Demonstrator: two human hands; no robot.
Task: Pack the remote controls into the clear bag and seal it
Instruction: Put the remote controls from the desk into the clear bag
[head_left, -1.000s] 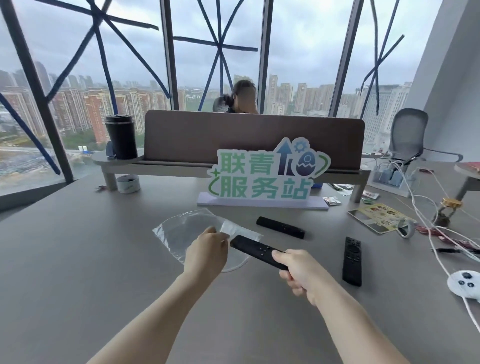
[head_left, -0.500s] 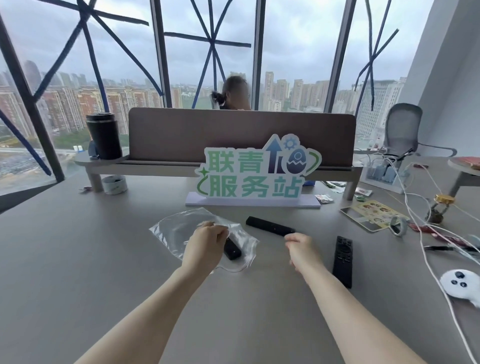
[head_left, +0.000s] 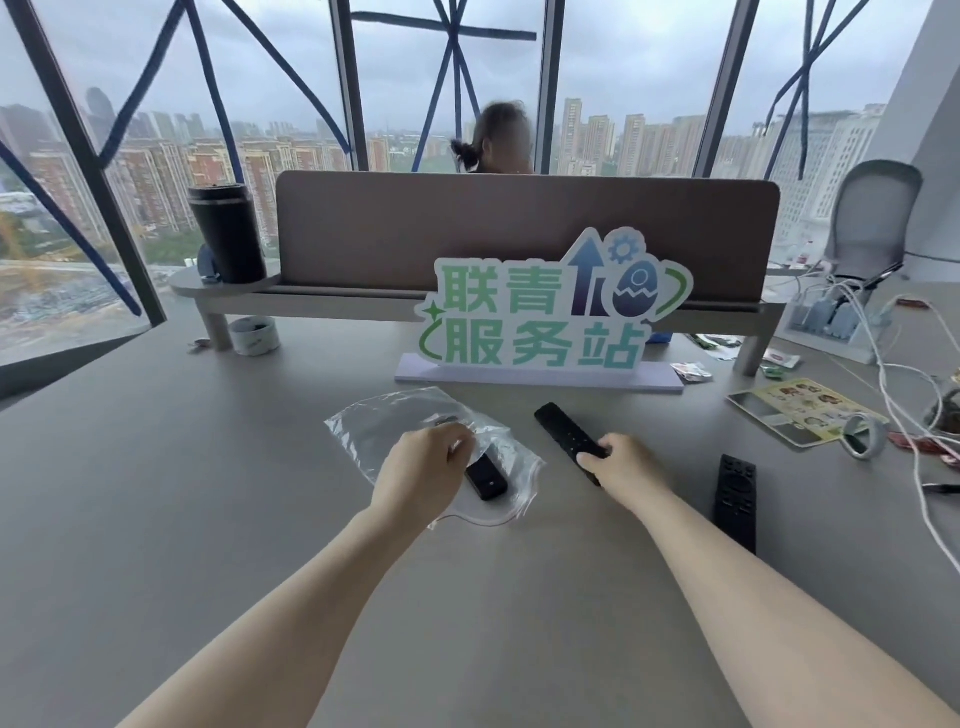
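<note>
A clear plastic bag lies flat on the grey desk, its mouth toward the right. One black remote is inside it, its near end showing past my fingers. My left hand pinches the bag's upper layer at the mouth. A second slim black remote lies just right of the bag, and my right hand is closed around its near end. A third, wider black remote lies farther right, untouched.
A green-lettered sign on a white base stands behind the bag. A tape roll, a printed card and white cables crowd the right side. A black tumbler sits on the shelf. A person sits behind the divider.
My right hand slid the first remote into the bag, let go, then moved right and closed on the second remote. My left hand stayed at the bag's mouth.
</note>
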